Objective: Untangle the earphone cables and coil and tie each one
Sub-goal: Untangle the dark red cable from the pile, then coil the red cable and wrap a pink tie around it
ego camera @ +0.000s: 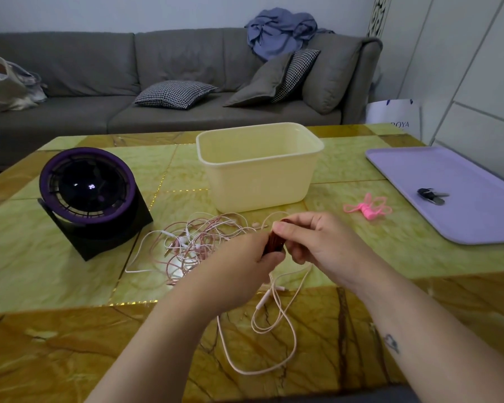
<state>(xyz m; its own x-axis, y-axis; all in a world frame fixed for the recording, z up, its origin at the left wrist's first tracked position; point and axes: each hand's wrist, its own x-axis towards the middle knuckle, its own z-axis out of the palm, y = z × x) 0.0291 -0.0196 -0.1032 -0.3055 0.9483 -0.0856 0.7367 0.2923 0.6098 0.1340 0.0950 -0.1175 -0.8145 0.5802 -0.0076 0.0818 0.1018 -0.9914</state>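
One dark red earphone coil [275, 243] held just above the table [70, 286], pinched between left hand [245, 266] and right hand [323, 242], fingers of both curled round it; looks like the coiling step, close to tying; hangs over a pale loose cable [285, 330] looping toward the near edge; leaves the pink-and-white tangle [192, 242] just beside, to the left, unsorted; calls next for a firm one-handed hold and a reach to the pink ties [367, 209], lying right of the cream tub [259, 170].
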